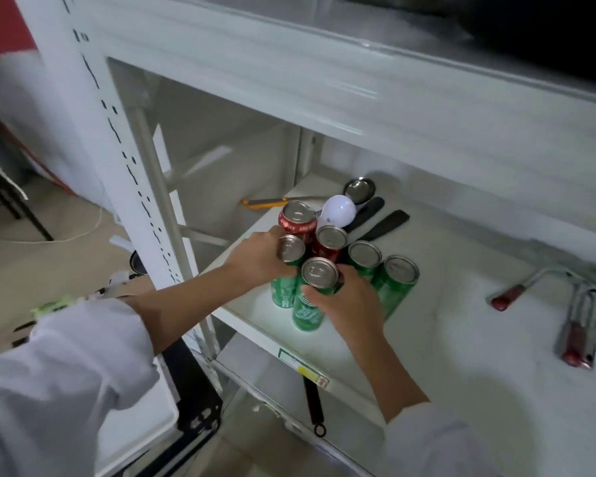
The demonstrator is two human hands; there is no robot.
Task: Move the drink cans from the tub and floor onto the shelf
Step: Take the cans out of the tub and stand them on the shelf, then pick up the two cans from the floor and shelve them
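Several drink cans stand upright in a tight cluster on the white shelf. Two red cans are at the back and green cans at the front and right. My left hand is wrapped around a green can at the cluster's left side. My right hand grips the front green can, which stands on the shelf near its front edge. The tub and the floor cans are out of sight.
Behind the cans lie a white light bulb, black-handled ladles and a yellow utility knife. Red-handled metal tools lie on the shelf's right. A white slotted upright post stands left. Another shelf board hangs overhead.
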